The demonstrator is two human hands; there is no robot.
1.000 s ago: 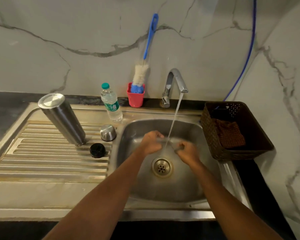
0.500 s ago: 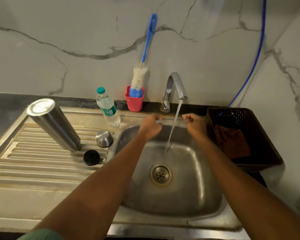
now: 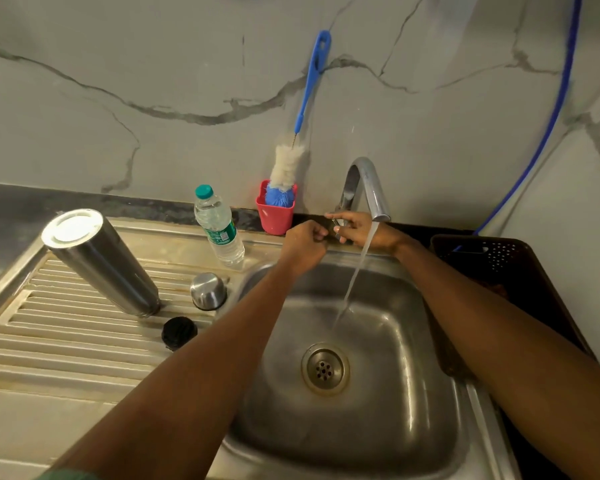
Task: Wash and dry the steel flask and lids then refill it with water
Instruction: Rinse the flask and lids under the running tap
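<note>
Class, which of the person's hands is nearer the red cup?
Left. The left hand is just right of the red cup; the right hand is farther, by the tap.

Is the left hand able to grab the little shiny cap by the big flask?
Probably yes. The left hand is up by the tap, and the steel cap sits uncovered on the draining board just left of that arm, nothing between them.

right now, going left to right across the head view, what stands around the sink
steel flask → water bottle → red cup with the bottle brush → tap → brown basket. The two lids are left out because they overlap the bottle's span.
</note>
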